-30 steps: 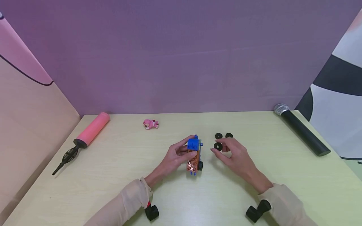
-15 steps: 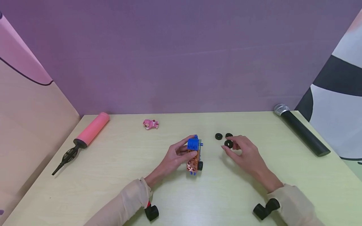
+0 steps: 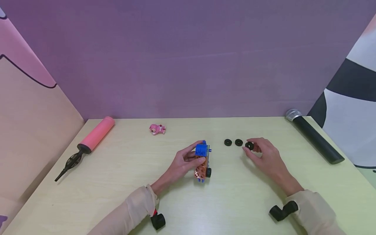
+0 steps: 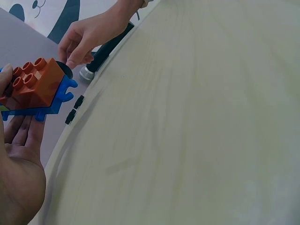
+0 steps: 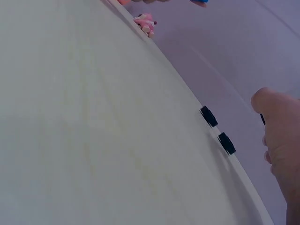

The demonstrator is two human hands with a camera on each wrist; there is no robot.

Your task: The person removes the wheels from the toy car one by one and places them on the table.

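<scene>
My left hand (image 3: 182, 164) grips a toy car of building blocks (image 3: 201, 166) above the table, thumb on top. In the left wrist view its orange studded block (image 4: 37, 83) sits on a blue base (image 4: 60, 96) with peg ends. One black wheel (image 3: 209, 172) is fitted on the car's right side, near end; a bare blue peg juts out at the far end. Between thumb and fingertips my right hand (image 3: 268, 160) pinches a black toy wheel (image 3: 249, 145). Two more black wheels, a left one (image 3: 227, 142) and a right one (image 3: 239, 142), lie flat just left of it.
A pink bear figure (image 3: 157, 129) lies near the table's back edge. To the left is a pink balloon pump (image 3: 97, 134) with a black nozzle. A black microphone (image 3: 317, 140) lies along the right edge. A purple panel (image 3: 188, 58) rises behind the table (image 3: 117, 182).
My right hand has moved right and slightly back with the pinched wheel, from in front of the two lying wheels to their right. The left hand and toy car stay in place.
</scene>
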